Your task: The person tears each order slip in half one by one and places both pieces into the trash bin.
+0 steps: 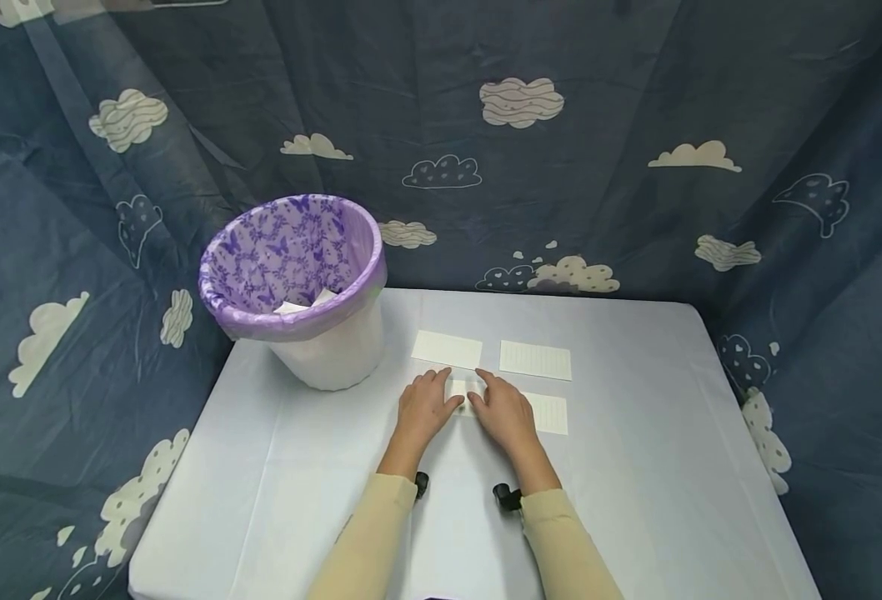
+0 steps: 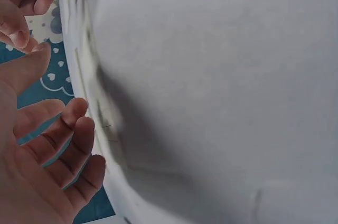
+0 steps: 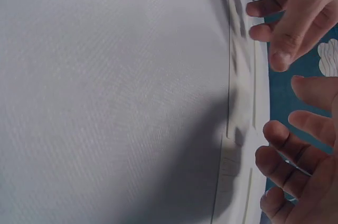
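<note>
Plain beige sleeves [image 1: 366,533] | L hand [image 1: 422,408], R hand [image 1: 503,412] relaxed, fingers loose | flat rect. cards [image 1: 447,349] nr, prob. paper

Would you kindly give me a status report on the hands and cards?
Left hand, right hand: both holding nothing. Lower-left card between them, partly hidden. Bin left, clear of both.

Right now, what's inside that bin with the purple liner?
Inside the bin, I can see the butterfly-patterned liner and parts of pale, card-like pieces showing over its near side. The bottom, and anything lower down, is hidden by that side.
</note>
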Tool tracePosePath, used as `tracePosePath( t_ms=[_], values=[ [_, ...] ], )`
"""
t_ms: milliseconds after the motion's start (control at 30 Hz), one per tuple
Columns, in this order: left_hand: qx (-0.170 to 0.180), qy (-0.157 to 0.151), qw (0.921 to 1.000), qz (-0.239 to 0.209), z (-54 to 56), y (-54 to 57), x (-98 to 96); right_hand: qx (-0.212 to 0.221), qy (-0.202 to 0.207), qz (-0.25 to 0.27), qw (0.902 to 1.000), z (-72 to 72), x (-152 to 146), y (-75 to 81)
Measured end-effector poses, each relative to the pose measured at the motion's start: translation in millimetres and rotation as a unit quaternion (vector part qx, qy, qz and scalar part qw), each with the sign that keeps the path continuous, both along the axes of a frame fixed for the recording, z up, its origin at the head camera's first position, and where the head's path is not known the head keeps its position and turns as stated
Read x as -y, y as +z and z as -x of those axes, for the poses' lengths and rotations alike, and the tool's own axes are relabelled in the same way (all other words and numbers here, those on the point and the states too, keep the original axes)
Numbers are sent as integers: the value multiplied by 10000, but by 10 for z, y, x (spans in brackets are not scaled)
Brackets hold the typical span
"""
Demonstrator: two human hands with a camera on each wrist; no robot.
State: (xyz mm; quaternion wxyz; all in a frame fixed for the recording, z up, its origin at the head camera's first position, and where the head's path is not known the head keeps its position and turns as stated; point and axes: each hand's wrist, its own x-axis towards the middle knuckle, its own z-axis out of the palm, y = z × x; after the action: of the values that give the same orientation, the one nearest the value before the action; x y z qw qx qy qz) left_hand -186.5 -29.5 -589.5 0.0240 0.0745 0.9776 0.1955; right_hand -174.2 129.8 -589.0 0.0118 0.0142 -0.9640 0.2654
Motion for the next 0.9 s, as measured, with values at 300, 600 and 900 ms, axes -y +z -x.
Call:
tracePosePath(
  t_ms=[300, 600, 900],
  values=[
    [122, 28, 9999, 32, 10, -66, -20, 222, 153, 52, 9996, 61, 27, -87],
    [225, 48, 9997, 128, 38, -138, -29, 353, 199, 6, 9992, 116, 56, -187],
    [281, 92, 9995, -83, 47, -161, -31, 528, 164, -188, 9983, 150, 91, -216]
  ],
)
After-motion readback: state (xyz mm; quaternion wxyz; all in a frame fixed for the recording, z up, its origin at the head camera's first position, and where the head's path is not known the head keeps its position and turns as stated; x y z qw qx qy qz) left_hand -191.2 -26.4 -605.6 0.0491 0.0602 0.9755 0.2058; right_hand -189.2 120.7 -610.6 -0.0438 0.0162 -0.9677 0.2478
